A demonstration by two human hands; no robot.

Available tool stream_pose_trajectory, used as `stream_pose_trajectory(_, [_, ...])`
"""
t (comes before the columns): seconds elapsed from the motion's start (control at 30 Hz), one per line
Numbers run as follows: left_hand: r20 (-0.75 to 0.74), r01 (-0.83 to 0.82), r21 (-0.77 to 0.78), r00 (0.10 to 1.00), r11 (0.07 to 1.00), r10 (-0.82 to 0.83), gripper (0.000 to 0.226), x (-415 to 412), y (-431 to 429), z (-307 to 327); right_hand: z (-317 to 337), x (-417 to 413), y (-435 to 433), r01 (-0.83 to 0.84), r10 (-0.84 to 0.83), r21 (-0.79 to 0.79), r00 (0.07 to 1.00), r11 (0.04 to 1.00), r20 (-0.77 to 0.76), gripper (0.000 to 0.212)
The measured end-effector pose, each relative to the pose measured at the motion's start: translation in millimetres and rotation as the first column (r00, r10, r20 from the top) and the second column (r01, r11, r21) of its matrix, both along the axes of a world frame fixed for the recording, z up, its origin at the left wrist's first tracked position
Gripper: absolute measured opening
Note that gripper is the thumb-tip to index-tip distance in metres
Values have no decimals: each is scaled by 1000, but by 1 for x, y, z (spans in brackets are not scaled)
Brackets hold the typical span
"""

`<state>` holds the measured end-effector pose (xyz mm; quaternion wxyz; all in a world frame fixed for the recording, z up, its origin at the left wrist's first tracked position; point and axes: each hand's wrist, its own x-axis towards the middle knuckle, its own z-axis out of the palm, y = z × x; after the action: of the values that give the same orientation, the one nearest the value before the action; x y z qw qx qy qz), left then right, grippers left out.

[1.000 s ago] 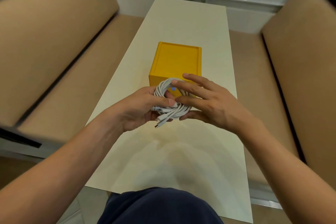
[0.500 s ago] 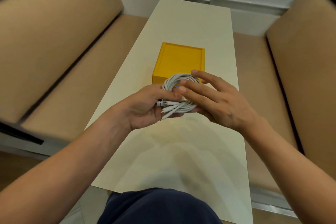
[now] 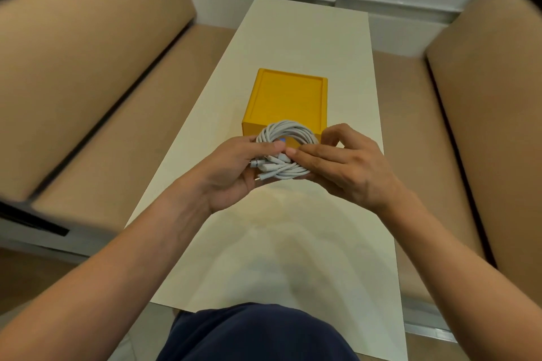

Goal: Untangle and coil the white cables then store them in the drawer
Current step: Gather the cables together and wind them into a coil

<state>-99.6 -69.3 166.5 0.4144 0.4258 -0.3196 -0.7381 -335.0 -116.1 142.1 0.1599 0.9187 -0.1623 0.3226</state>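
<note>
The cable coil (image 3: 289, 132) is held above the surface (image 3: 293, 243), just before the yellow drawer box (image 3: 289, 97), which looks closed. The left hand (image 3: 234, 167) has its fingers curled round the loops and plug ends; the right hand (image 3: 346, 167) pinches the coil's side. Risk: freeing a hand for the drawer lets the loops spring apart.

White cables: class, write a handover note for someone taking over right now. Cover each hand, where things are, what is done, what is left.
Left hand grips the coil's near side, over the plug ends.
Right hand pinches the coil's right side.
White cables: one coil, held above the table, in front of the yellow drawer box.
Done: untangled and coiled.
Left: open the drawer, which is not pulled out, and put the coil inside.
</note>
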Motion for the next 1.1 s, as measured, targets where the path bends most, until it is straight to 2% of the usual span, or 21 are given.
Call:
stream_pose_trajectory(0.13, [88, -59, -36, 994, 998, 62, 34, 0, 8, -13, -29, 6, 7, 55, -56, 96, 998, 994, 6, 39])
stream_pose_trajectory(0.17, [62, -57, -52, 996, 997, 60, 41, 2, 11, -18, -37, 8, 11, 85, -88, 116, 996, 990, 17, 40])
stream_pose_trajectory(0.27, [-174, -44, -140, 985, 989, 19, 84, 6, 22, -40, -54, 20, 24, 149, -178, 225, 977, 963, 114, 41])
stream_pose_trajectory(0.33, [-239, -73, -219, 971, 973, 19, 95, 3, 28, -51, -59, 33, 32, 194, -245, 264, 953, 945, 176, 39])
stream_pose_trajectory(0.4, [-221, -144, -247, 971, 958, 89, 86, -3, 31, -58, -61, 45, 42, 265, -325, 275, 924, 924, 202, 38])
stream_pose_trajectory(0.5, [-250, -259, -178, 945, 949, 211, 60, -11, 30, -63, -64, 56, 55, 360, -426, 289, 879, 887, 213, 36])
stream_pose_trajectory(0.6, [-221, -269, -147, 947, 952, 234, 48, -21, 29, -64, -67, 68, 71, 433, -513, 322, 827, 842, 229, 35])
stream_pose_trajectory(0.7, [-222, -242, -100, 951, 965, 216, 43, -28, 26, -60, -64, 79, 80, 433, -601, 567, 787, 701, 142, 43])
stream_pose_trajectory(0.77, [-234, -233, -44, 948, 972, 216, 44, -19, 19, -59, -59, 75, 81, 330, -506, 653, 857, 682, 95, 50])
stream_pose_trajectory(0.83, [-245, -219, 13, 945, 976, 216, 41, -1, 14, -58, -44, 61, 80, 135, -342, 703, 926, 698, 161, 48])
stream_pose_trajectory(0.9, [-282, -159, 43, 945, 986, 165, 40, 17, 9, -55, -21, 45, 72, 6, -277, 697, 920, 717, 277, 41])
stream_pose_trajectory(0.97, [-268, -53, 28, 962, 998, 58, 40, 27, 9, -49, 7, 35, 55, -20, -248, 689, 925, 724, 288, 46])
stream_pose_trajectory(1.1, [-204, 180, -56, 961, 982, -188, 39, 24, 12, -31, 49, 43, 17, 22, 16, 740, 999, 672, -43, 65])
